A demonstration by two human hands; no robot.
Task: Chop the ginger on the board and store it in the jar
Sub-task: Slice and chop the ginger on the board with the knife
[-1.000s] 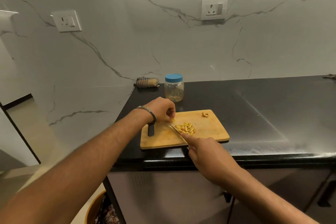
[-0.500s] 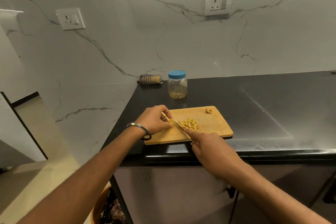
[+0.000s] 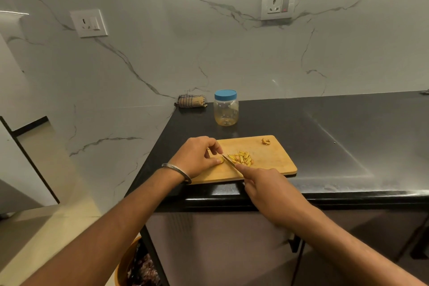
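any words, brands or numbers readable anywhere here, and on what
None can be read.
The jar with the blue lid shows no label.
The cutting board bears no print.
The two wall sockets show no legible marking; the right one has only a small red dot on its switch.

a: where am i standing?
b: a home kitchen. black stone counter, marble-look wall with two switch sockets.
a: anything else?
b: a wooden chopping board, a plastic jar, a folded cloth.
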